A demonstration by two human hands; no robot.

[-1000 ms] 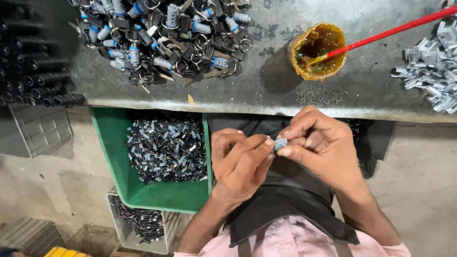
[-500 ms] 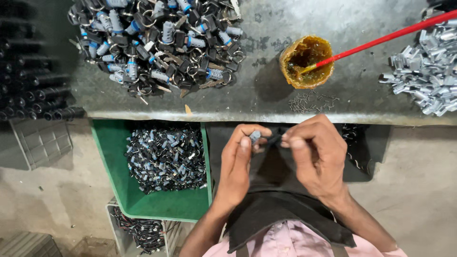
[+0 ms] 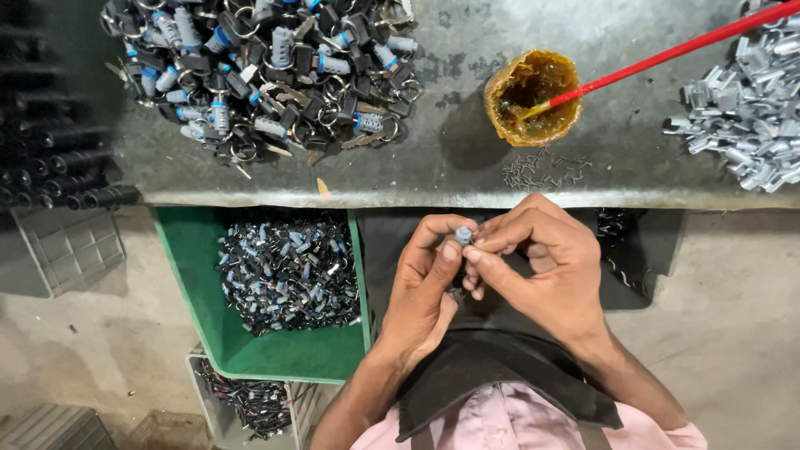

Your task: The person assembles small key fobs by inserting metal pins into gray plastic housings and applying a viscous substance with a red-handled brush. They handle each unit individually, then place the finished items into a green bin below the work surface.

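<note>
i hold a small grey cylinder part [image 3: 463,236] up in front of my lap, just below the desk [image 3: 467,179] edge. my left hand [image 3: 425,287] has its fingers curled close around the lower end of it, thumb and forefinger pinched shut on it. my right hand [image 3: 546,267] pinches it from the other side with the fingertips closed at its top; whether i am pushing something into it i cannot tell, it is too small to see.

judging by how things lie, the work is partway. the green bin [image 3: 250,354] by my left knee already holds a good heap of small dark and blue pieces, and a pale crate [image 3: 208,392] under it holds more. on the desk a big pile of black keyed parts with rings and blue-grey barrels [image 3: 258,75] is well apart from a pile of silvery metal bits [image 3: 746,117] at the far right, so plenty seems left. between them stands a small amber cup of grease [image 3: 533,96] with a red stick [image 3: 667,54] resting in it, and a scatter of tiny pins [image 3: 542,171] lies just beside it.

no labels or signs show anywhere i can read; the bins are plain.
</note>
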